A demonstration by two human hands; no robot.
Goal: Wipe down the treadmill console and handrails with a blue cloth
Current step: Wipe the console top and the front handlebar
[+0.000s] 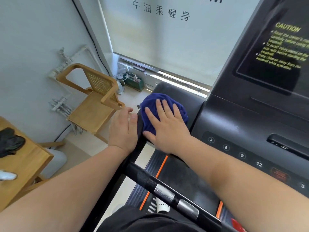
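A bunched dark blue cloth lies on the black left handrail pad of the treadmill, beside the console. My right hand presses flat on the cloth with fingers spread. My left hand rests against the outer left side of the same handrail, fingers together, holding nothing. The console screen shows yellow caution text, and numbered buttons run along the console's lower edge.
A black crossbar with metal grip sensors runs diagonally below my arms. The treadmill belt with orange stripes is underneath. A wooden chair stands to the left by the wall, and a wooden table sits at the far left.
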